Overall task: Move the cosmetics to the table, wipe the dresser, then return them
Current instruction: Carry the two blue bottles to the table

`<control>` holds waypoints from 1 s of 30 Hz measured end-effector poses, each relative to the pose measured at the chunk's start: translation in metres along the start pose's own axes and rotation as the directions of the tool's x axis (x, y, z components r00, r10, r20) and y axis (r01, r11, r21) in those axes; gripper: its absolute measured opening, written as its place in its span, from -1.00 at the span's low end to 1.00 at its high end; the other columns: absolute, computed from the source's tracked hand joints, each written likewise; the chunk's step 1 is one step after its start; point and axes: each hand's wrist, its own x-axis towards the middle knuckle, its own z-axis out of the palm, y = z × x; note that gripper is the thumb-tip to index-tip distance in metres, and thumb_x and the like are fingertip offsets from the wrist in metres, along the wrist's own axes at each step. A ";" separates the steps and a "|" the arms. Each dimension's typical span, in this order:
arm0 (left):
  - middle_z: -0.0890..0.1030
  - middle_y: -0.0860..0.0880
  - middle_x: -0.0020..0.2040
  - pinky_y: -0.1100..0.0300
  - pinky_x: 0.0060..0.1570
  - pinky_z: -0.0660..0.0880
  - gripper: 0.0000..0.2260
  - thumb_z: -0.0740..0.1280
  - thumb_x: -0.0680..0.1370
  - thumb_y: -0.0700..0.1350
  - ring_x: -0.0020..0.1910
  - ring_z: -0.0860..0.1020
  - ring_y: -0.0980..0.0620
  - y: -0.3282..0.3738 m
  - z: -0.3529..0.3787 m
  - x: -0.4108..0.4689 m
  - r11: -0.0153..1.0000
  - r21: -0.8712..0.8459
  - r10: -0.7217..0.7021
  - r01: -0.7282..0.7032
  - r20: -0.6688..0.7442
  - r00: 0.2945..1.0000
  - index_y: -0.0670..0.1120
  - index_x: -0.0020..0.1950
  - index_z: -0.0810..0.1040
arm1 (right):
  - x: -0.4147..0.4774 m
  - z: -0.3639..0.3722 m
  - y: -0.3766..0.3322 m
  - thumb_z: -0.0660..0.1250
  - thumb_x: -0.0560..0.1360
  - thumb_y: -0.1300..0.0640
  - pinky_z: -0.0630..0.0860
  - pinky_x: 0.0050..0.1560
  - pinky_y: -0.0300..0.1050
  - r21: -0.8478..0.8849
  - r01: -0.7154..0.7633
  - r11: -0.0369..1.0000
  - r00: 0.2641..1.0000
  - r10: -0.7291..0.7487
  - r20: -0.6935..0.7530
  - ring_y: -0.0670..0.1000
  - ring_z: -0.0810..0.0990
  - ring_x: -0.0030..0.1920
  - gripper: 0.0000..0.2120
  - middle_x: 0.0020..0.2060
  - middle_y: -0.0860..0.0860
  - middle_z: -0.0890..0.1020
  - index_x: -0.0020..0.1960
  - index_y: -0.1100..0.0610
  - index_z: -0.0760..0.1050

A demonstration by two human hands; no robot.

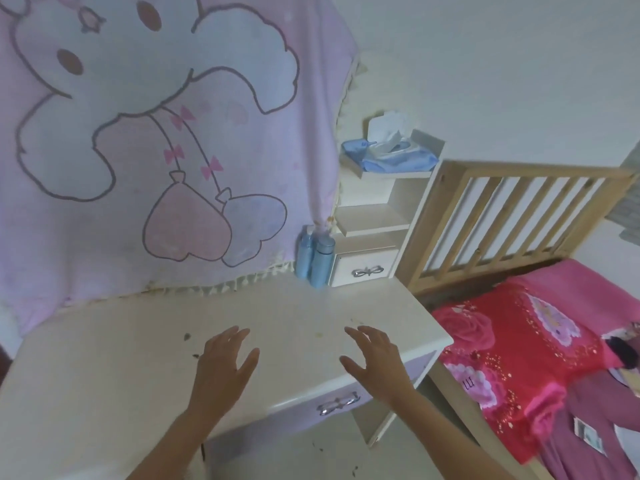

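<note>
Our left hand (225, 362) and right hand (374, 358) hover spread and empty over the desk (121, 358); first step, we judge: reach back for the blue bottles (313, 259) (both upright, touching).

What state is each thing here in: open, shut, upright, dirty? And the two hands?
Cream dresser top: dirty, dark specks.
Two light-blue plastic bottles: upright, side by side, at its back right.
Small white drawer with bow handle: shut.
Lilac front drawer: shut.
Blue tissue pack on the shelf: open, tissue sticking out.
Left hand: fingers spread, holding nothing.
Right hand: the same.
</note>
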 end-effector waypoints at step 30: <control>0.32 -0.01 0.41 0.18 0.29 0.26 -0.54 0.24 0.55 -0.05 0.35 0.30 0.01 0.027 0.141 0.247 0.942 0.065 -0.334 0.330 0.075 0.939 -0.06 0.43 0.24 | 0.332 0.099 0.088 0.65 -0.08 0.05 0.52 -0.48 -0.21 0.067 0.294 0.954 0.956 -0.291 -0.049 0.08 0.66 -0.27 -0.15 0.00 0.16 0.62 0.18 0.05 0.46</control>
